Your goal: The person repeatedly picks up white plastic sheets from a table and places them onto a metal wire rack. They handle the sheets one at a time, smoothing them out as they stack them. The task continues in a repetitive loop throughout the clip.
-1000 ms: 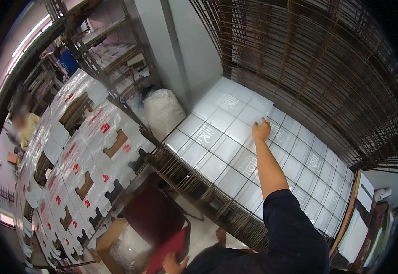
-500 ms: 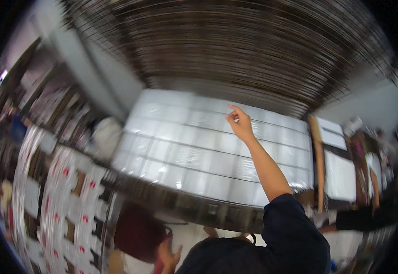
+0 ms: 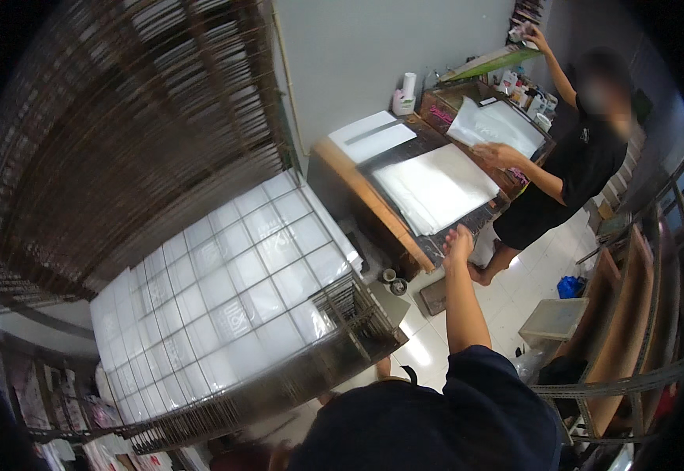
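Note:
My right hand (image 3: 458,242) reaches forward to the front edge of a wooden worktable (image 3: 409,239). Its fingers look apart, with nothing visible in them. Just beyond it lies a stack of white, filmy sheets (image 3: 436,187). Of my left hand, at most a dim patch shows at the lower edge beside my dark clothing; its fingers are hidden. To the left, a wire rack (image 3: 350,314) carries rows of translucent white sheets (image 3: 224,282) with faint printing. A co-worker's hand (image 3: 499,155) hovers between the white stack and a clear plastic sheet (image 3: 495,125).
The co-worker (image 3: 593,133) stands at the table's far right, other arm raised near a tilted green-edged frame (image 3: 491,64). Raised wire racks (image 3: 122,118) fill the upper left. A pale box (image 3: 552,320) and wooden boards (image 3: 613,345) stand at right. Bottles (image 3: 403,100) stand behind the table.
My view has swung right, from the rack of sheets to the worktable and co-worker. My right hand has moved from above the rack to the table's front edge. My left hand has mostly left view.

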`<state>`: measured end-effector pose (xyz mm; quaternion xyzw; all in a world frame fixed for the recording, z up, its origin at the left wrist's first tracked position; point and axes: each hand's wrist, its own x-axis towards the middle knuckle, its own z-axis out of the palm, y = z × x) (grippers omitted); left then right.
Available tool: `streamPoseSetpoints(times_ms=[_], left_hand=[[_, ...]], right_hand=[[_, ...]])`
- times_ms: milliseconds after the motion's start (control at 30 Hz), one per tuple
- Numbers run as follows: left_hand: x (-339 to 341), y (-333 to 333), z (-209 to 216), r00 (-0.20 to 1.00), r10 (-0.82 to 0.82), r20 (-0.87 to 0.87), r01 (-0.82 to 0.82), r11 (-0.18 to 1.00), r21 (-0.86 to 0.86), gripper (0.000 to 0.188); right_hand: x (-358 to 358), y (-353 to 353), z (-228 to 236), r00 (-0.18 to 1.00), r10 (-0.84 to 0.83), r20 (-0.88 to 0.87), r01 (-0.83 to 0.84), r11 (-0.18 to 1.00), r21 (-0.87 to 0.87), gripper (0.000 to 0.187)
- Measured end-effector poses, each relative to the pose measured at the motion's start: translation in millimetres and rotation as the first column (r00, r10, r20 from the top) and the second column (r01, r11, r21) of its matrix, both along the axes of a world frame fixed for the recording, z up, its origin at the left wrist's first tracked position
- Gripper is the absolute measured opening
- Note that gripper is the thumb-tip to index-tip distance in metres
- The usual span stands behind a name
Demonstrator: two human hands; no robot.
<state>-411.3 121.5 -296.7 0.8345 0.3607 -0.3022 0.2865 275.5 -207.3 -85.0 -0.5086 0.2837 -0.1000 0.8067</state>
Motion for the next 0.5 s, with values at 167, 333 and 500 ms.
streamPoseSetpoints(times_ms=[167,333,500], left_hand=[[15,21,-5,0.947,0.042,0.319,-0.012,0.995,-0.096,0.058],[88,-47,118,0.921,0.374,0.109,-0.376,0.927,-0.007,0.048],[31,-118,133,0.749,0.644,0.156,-0.655,0.755,0.025,0.061]], right_hand=[[59,-62,-98,0.997,-0.061,0.041,0.042,0.931,0.362,0.054],[118,-60,-109,0.986,-0.151,0.067,0.06,0.703,0.708,0.08],[117,-15,-69,0.964,-0.154,0.217,-0.093,0.568,0.818,0.101]])
